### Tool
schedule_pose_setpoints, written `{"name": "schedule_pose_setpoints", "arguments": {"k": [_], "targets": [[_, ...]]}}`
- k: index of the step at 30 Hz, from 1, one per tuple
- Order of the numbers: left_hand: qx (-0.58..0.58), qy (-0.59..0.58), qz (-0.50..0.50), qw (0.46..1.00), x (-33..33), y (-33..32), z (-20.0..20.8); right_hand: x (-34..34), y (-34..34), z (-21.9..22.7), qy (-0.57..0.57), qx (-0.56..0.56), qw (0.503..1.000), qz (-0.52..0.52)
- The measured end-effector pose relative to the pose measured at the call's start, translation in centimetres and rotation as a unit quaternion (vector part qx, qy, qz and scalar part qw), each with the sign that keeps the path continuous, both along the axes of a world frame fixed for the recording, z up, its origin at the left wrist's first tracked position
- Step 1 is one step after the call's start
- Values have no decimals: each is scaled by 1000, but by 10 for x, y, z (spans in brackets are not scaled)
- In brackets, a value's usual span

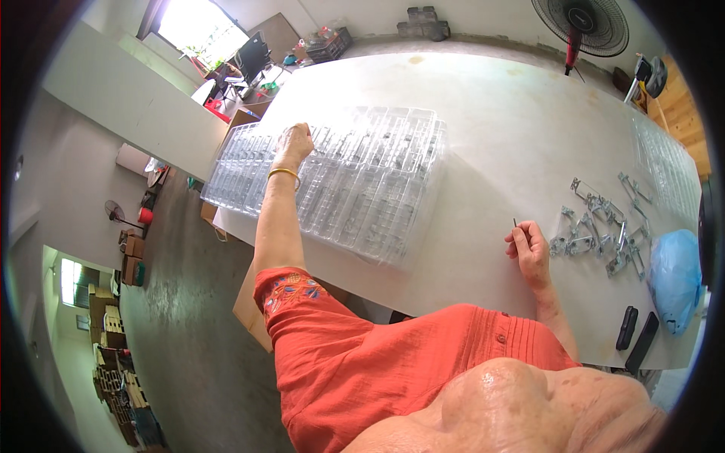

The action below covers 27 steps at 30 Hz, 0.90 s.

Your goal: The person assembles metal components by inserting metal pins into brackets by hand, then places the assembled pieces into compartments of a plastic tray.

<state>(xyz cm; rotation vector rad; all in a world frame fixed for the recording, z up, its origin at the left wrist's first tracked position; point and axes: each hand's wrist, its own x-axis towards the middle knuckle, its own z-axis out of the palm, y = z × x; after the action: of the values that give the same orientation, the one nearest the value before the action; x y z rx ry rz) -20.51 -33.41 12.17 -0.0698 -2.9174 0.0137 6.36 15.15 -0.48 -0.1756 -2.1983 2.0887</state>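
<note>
My left hand, with a gold bangle at the wrist, reaches over the far left part of a stack of clear plastic compartment trays. Its fingers are curled together at the tray's surface, and whatever they may hold is hidden. Rows of small metallic parts show through the clear plastic. My right hand rests low over the right side of the table and pinches a short, thin dark rod, which points upward. Just beyond it to the right lies a loose pile of silvery metal brackets.
The trays stand on a large whitish table. At the right are a blue plastic bag, two black elongated objects and a sheet of clear plastic packing. Beyond the far edge stands a fan; boxes sit on the floor at left.
</note>
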Motion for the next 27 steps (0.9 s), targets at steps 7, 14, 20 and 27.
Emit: {"name": "schedule_pose_setpoints", "arguments": {"k": [7, 14, 20, 27], "targets": [[-56, -7, 47, 997, 7, 16, 10, 5, -1, -3, -9, -7, 1000, -18], [-71, 120, -123, 982, 29, 45, 44, 2, -3, -3, 1, 24, 999, 40], [22, 136, -275, 951, 105, 189, 101, 12, -3, 17, -18, 31, 990, 136], [116, 65, -501, 855, 165, 336, 111, 20, -8, 5, 14, 57, 981, 184]]}}
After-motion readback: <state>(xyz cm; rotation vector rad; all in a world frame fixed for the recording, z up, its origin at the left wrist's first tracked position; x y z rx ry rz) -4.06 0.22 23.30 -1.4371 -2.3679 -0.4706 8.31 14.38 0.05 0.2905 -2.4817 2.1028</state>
